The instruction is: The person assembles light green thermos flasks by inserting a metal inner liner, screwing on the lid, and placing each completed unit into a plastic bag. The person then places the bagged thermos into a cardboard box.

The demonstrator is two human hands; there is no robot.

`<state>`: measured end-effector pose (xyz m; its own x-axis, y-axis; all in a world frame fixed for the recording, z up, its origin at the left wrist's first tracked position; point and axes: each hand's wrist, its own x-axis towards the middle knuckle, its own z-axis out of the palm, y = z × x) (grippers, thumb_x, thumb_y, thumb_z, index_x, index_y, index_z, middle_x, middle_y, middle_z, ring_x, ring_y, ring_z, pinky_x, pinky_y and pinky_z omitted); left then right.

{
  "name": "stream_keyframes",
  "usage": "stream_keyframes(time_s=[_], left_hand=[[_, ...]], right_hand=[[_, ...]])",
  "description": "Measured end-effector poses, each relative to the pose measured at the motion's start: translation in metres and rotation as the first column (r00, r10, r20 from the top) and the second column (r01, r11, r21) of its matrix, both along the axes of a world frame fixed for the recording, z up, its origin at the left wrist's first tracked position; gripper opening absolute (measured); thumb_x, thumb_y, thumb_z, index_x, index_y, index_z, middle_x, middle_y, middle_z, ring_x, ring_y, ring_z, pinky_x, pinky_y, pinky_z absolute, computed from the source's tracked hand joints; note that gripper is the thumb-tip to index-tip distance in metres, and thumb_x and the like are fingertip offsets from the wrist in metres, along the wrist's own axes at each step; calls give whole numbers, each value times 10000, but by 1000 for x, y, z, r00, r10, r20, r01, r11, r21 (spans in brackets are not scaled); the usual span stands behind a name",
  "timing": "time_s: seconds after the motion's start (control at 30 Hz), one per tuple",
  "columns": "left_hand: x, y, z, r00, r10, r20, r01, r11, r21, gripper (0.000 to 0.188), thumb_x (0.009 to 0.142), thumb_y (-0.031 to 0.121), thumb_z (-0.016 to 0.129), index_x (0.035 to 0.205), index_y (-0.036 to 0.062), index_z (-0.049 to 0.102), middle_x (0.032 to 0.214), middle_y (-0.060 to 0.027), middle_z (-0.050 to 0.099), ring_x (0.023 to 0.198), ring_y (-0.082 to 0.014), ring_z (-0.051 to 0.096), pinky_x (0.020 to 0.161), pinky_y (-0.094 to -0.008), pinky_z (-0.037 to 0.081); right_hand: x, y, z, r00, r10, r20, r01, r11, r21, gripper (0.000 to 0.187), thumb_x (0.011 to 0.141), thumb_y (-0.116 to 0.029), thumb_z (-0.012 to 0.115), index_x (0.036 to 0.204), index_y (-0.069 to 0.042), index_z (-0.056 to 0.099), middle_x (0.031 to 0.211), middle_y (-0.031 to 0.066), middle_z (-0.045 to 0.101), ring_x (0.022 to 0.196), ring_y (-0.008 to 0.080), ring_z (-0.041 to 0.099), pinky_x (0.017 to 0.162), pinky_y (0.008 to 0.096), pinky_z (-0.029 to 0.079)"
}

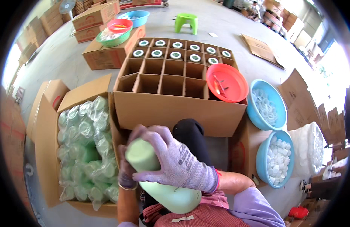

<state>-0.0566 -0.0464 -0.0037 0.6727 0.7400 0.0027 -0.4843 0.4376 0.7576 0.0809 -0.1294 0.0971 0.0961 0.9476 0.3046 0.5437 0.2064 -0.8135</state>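
Above my lap, my right hand (178,160), in a grey work glove, has its fingers and thumb curved around a pale green cup-shaped piece (141,156). My left hand (126,174), also gloved and blurred, presses against that piece's left side; its fingers are partly hidden. On my lap, below the right hand, lies a larger pale green rounded container (175,198). Whether it joins the cup-shaped piece is hidden. To the left, an open carton (42,151) holds many pale green containers (86,151) in clear plastic bags.
Ahead stands a divided carton (175,113) with white-lidded containers (175,55) in its far rows. A red basin (235,87) with red-handled tools rests on its right corner. Two blue basins, one of translucent rings (266,108), one of white caps (279,160), stand right. Beyond is a green stool (186,19).
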Motion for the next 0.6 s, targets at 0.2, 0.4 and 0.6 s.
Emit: stream_keyframes(time_s=[0.2,0.4,0.6], left_hand=[[21,-31,-42,946,-297,-130,305,952,40,1367,628,1001,307,1564,12,184,1541,-168,373,1396,-269,402,1162,-405,317],[12,-23,8,741,-508,-439,568,823,5,952,735,324,876,1474,-8,376,1383,-146,554,1264,-233,540,1088,-362,420],[33,-28,20,666,-551,-502,490,831,-262,802,717,160,871,1403,40,473,1293,-53,591,1192,-179,564,1060,-330,427]], right_hand=[[83,-21,-71,789,89,-608,-116,993,-5,559,753,-170,801,1230,-25,549,1253,99,544,1197,235,529,1019,374,450],[297,7,-90,682,-729,66,678,663,318,455,766,-191,798,1187,-71,675,1329,180,514,1194,351,548,993,441,490],[385,15,-128,146,-590,794,673,647,357,327,758,-271,748,1071,-177,732,1309,177,519,1238,419,469,1050,597,363]])
